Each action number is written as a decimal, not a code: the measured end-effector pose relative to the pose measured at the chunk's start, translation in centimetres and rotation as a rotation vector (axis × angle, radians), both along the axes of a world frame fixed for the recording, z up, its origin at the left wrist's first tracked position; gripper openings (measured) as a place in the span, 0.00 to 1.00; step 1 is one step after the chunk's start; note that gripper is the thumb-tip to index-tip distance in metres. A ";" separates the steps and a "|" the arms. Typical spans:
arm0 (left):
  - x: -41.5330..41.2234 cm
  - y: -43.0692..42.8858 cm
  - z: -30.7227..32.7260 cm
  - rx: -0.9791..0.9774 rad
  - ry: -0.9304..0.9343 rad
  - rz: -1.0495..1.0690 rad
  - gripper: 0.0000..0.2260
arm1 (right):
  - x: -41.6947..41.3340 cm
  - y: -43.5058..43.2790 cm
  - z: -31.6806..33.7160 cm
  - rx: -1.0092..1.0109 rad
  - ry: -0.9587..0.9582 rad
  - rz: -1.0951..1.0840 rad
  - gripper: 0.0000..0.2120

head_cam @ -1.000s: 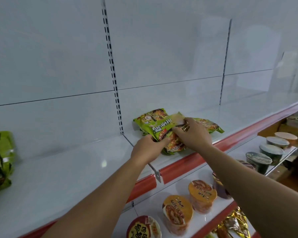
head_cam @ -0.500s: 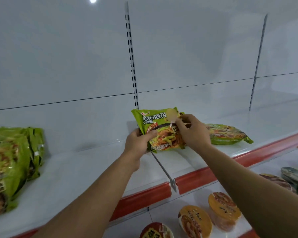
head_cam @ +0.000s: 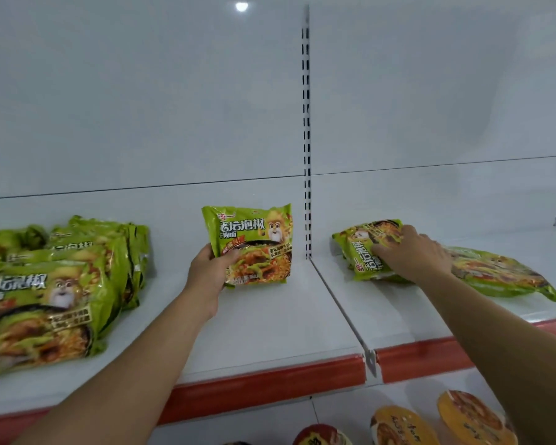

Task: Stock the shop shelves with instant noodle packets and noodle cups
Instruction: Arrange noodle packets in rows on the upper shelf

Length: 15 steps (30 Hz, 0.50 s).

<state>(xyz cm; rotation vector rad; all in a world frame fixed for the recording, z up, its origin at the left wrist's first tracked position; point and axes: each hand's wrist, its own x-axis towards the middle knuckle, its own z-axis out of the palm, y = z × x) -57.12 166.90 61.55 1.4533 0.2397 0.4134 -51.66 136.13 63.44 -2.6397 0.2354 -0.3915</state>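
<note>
Half a second ago both hands held one packet at the divider (head_cam: 341,303); now they have parted, the left hand (head_cam: 211,274) gripping that green packet (head_cam: 252,244) by its lower corner and standing it upright on the shelf (head_cam: 270,332), which to me means this one is nearly placed. The right hand (head_cam: 411,255) has gone back across the divider and lies over a second packet (head_cam: 365,248), though I cannot tell whether its fingers grip. The left bay holds a row of packets (head_cam: 61,284), the right bay another flat packet (head_cam: 501,277), and noodle cups (head_cam: 402,427) sit on the shelf below.
</note>
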 end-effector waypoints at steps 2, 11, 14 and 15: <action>0.0 1.1 -0.4 0.005 0.013 0.018 0.08 | 0.1 0.4 0.4 0.046 -0.050 0.014 0.35; 0.3 3.7 -0.8 0.000 0.011 0.035 0.08 | 0.3 4.5 1.3 0.412 -0.137 0.162 0.38; 0.5 4.9 -0.8 -0.034 0.024 0.058 0.08 | -0.2 5.8 1.6 0.530 -0.215 0.243 0.37; 0.6 5.2 -0.7 -0.046 0.030 0.066 0.08 | -0.3 6.3 1.6 0.570 -0.248 0.276 0.36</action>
